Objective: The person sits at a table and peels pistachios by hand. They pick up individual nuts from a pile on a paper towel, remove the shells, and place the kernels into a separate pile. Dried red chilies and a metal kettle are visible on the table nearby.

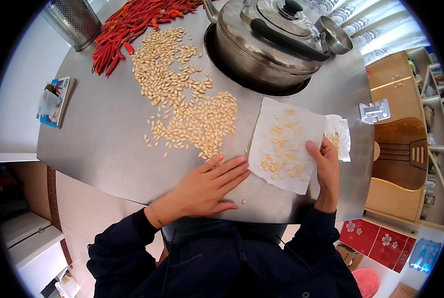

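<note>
Resting flat and open, left hand (209, 186) touches the pale seeds (192, 104) spread on the steel table (97, 144). Right hand (325, 171) pinches the paper towel (286, 144) edge. Seeds: light, hard, scatter easily; towel limp, best lifted by its edges.

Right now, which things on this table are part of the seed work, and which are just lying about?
In use: left hand, loose seeds, paper towel, right hand.

Lying about: red chillies, steel pot, ladle, mesh holder, booklet.
</note>
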Motion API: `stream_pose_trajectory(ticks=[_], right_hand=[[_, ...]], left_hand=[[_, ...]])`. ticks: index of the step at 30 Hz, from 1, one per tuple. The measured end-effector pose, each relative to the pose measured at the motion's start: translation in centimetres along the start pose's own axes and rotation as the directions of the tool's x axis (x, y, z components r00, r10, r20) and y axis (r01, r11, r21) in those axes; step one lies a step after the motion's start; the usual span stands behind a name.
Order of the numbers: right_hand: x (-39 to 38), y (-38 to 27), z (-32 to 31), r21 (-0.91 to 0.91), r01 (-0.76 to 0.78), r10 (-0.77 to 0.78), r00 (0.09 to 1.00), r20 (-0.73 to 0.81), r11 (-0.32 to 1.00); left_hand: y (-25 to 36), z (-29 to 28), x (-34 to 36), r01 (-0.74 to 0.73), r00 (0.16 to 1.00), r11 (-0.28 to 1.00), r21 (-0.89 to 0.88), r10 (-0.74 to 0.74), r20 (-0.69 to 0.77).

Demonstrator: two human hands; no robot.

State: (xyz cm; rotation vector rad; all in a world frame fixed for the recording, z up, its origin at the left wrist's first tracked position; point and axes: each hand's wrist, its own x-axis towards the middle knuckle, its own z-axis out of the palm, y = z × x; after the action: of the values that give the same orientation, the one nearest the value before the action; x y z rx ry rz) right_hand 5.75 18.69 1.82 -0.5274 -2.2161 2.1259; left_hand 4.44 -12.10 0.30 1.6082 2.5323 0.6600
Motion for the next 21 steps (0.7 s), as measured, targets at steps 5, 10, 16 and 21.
stream_pose_trajectory(ticks=[5, 10, 16, 21], right_hand=[[0.5, 1.5, -0.3, -0.393, 0.101, -0.157, 0.981, -0.111, 0.914], [-0.2, -0.5, 3.2, -0.828, 0.311, -0.663, 0.743, -0.095, 0.467], [-0.5, -1.1, 9.6, -0.512, 0.712, -0.639, 0.684, 0.352, 0.48], [-0.9, -1.8, 12.0, -0.491, 0.674, -0.506, 0.739, 0.445, 0.553]], left_hand=[[-1.8, -1.0, -1.0, 0.131, 0.841, 0.99, 0.052, -0.083, -0.534], [-3.3, -2.0, -0.9, 0.425, 0.659, 0.897, -0.125, -0.401, -0.636], [-3.1, -0.9, 0.3, 0.443, 0.67, 0.879, -0.174, -0.454, -0.587], [-3.0, -1.0, 0.3, 0.505, 0.635, 0.828, -0.242, -0.547, -0.545]])
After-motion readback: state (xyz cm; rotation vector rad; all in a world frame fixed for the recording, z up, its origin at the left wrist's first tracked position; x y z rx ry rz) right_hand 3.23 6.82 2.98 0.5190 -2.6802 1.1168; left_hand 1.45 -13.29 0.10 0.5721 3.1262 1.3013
